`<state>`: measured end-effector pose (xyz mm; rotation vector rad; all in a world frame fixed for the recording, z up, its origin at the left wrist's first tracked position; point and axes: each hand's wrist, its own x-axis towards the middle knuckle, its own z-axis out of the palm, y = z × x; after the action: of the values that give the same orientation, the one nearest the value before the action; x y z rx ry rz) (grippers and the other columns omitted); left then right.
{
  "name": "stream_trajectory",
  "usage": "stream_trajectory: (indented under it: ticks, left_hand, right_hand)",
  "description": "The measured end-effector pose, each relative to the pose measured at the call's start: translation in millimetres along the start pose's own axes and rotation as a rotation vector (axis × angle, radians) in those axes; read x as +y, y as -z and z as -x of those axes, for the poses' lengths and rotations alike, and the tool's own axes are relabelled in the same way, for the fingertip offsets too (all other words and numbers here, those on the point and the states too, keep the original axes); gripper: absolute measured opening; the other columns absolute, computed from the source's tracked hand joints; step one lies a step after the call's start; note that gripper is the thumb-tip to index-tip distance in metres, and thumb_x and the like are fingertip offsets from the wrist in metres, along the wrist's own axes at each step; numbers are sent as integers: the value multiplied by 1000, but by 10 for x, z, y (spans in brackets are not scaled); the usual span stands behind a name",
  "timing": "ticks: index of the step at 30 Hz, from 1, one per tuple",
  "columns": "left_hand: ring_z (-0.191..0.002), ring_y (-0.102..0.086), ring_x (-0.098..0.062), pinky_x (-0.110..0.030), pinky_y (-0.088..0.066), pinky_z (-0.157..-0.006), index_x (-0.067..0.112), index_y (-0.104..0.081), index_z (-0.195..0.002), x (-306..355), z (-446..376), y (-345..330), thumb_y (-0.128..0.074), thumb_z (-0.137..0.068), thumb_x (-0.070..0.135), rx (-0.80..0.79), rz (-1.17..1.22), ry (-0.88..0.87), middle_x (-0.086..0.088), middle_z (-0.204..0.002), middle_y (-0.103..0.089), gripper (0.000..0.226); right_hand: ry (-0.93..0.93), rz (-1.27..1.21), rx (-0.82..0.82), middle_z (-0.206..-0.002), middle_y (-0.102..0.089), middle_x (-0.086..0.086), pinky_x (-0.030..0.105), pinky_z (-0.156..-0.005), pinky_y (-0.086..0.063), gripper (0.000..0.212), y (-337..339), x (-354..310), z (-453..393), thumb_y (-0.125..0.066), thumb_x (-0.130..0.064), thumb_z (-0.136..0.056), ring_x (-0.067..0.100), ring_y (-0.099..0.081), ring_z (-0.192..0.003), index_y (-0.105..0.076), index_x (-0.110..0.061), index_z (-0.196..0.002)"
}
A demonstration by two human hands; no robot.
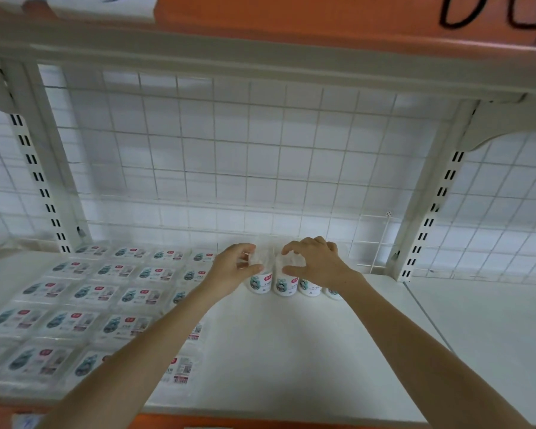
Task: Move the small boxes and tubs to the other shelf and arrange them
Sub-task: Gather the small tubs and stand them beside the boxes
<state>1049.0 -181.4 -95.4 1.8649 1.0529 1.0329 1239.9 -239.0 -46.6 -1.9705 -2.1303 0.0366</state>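
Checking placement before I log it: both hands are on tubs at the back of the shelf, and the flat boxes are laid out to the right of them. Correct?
Not quite. The head view shows the flat boxes to the left of the tubs, not the right. Left hand and right hand do grip tubs at the back of the shelf.

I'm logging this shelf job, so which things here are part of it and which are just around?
Part of the job: left hand, right hand, tubs, flat boxes, shelf.
Just around: wire grid back, slotted uprights.

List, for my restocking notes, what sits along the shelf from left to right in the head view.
Flat packs → left hand on a tub → right hand on the next tub → bare shelf → slotted post.
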Motion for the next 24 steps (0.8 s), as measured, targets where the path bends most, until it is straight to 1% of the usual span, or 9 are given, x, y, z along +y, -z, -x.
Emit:
stream_trajectory:
  ticks: [6,10,13,15,17,18,19,21,24]
  left_hand:
    - [-104,-52,-13,-21,-43,-89,5,-54,-122,-5,-9,6,-70,-80,10,-9,-1,-1,-8,-120,-55,45]
    - [-103,-52,-11,-18,-42,-86,7,-53,-122,-7,-17,4,-69,-81,12,-14,-15,5,-8,-123,-54,45]
    - [-104,-50,-11,-21,-41,-88,9,-50,-126,17,-5,14,-69,-81,18,-48,-63,0,-6,-126,-52,49]
    - [-108,-48,-12,-25,-40,-91,13,-48,-128,33,8,32,-70,-80,24,-37,-114,-14,-1,-126,-47,53]
    - [-115,-43,-12,-28,-37,-98,15,-48,-128,82,7,65,-69,-81,27,29,-167,-84,1,-125,-45,53]
    - [-117,-42,-12,-26,-35,-99,15,-49,-127,126,-10,78,-68,-82,26,57,-197,-147,1,-125,-45,50]
    - [-119,-41,-13,-22,-31,-98,16,-51,-125,180,-34,81,-67,-83,25,65,-237,-221,2,-124,-47,46]
    - [-120,-40,-13,-17,-25,-96,18,-55,-123,302,-103,45,-63,-86,26,1,-356,-349,3,-124,-50,38]
    - [-123,-41,-15,-24,-23,-102,21,-56,-125,401,-206,-114,-60,-87,32,-184,-627,-465,4,-127,-54,39]
  right_hand:
    - [-35,-36,41,-115,-55,-2,37,-97,-27,35,-60,-20,17,-57,-48,-84,20,-41,-112,-54,-31,-114]
    - [-46,-12,44,-121,-53,-3,38,-98,-26,36,-76,-16,9,-56,-49,-84,20,-40,-116,-52,-32,-116]
    - [-13,31,24,-124,-52,-3,39,-100,-25,40,-42,-26,25,-54,-51,-85,21,-37,-119,-51,-32,-119]
    - [-9,-77,47,-128,-50,-5,40,-102,-23,39,31,16,52,-54,-50,-86,21,-35,-122,-52,-32,-121]
    - [-35,-218,169,-126,-54,-4,41,-103,-27,32,165,149,80,-53,-42,-90,22,-39,-121,-56,-29,-119]
    - [-49,-239,227,-123,-57,-4,43,-103,-31,29,240,244,98,-53,-38,-90,22,-42,-119,-59,-27,-117]
    - [-68,-232,249,-120,-60,-5,44,-101,-34,26,304,336,122,-54,-34,-91,22,-45,-117,-60,-26,-115]
    - [-97,-171,193,-119,-60,-6,42,-101,-34,28,352,457,196,-55,-33,-91,19,-45,-117,-60,-26,-118]
    - [-79,-58,77,-132,-53,-7,41,-105,-27,39,209,461,280,-52,-40,-91,18,-38,-126,-52,-28,-128]
